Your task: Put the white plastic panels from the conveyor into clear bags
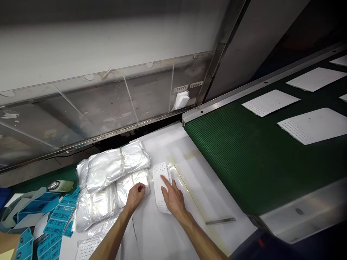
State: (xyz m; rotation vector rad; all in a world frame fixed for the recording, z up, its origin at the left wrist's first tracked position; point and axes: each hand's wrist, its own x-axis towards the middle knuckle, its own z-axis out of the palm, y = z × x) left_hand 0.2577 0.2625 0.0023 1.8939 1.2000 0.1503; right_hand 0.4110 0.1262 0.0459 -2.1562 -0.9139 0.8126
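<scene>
My left hand (136,194) is curled closed beside the clear plastic bags (119,164), its fingertips pinched; whatever it may hold is too small to make out. My right hand (173,195) has its fingers apart, the index finger stretched over a white sheet with rows of small dark marks (159,186). That sheet lies upright in view on the white work surface (151,231), between the bags and the taped area. The bags lie in stacked bundles, the top one tied round its middle.
At right, a green ribbed conveyor belt (225,144) carries several white sheets (317,124). A metal strip (221,221) lies near its edge. Blue printed labels (61,216) and a bottle (61,186) are at left. Clear wall pockets (151,94) run behind.
</scene>
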